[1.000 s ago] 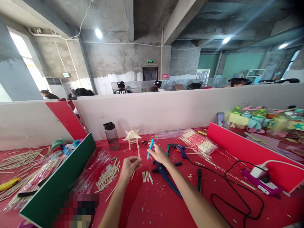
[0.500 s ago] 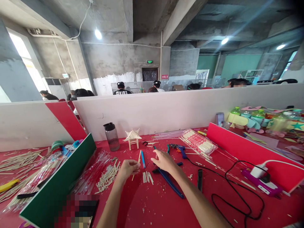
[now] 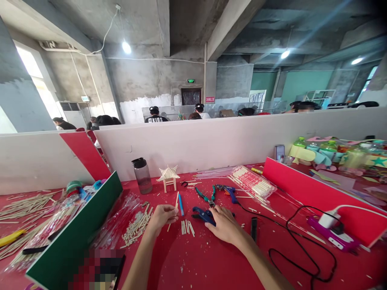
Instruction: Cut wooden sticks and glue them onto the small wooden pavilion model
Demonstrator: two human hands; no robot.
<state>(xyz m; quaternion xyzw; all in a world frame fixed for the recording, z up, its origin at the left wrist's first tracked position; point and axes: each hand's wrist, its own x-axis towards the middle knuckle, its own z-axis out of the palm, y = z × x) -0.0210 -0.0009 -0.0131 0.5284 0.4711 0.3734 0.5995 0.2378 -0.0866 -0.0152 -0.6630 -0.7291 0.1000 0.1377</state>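
Observation:
My left hand [image 3: 164, 216] pinches a thin wooden stick [image 3: 177, 199], which slants up between thumb and fingers. Just right of it lies a blue marker-like stick [image 3: 181, 204], with several short cut stick pieces [image 3: 188, 228] below. My right hand [image 3: 223, 222] is closed over a blue-handled cutter [image 3: 203, 215] on the red table; the hand hides most of its handles. Beyond those fingers rest green-handled pliers [image 3: 206, 198], jaws toward me. A small stick-built pavilion [image 3: 169, 178] stands behind my left hand.
Left are a pile of cut sticks [image 3: 137, 225], a water bottle [image 3: 142, 176] and a green divider [image 3: 78, 225]. Right are a glue gun [image 3: 230, 192], bagged sticks [image 3: 254, 181], a black-handled object [image 3: 254, 228], a black cord [image 3: 317, 257] and a purple power strip [image 3: 344, 240].
My right hand has come back toward me from beside the blue stick and closed over the cutter, whose handles have shifted. The green-handled pliers are uncovered. My left hand still holds its stick.

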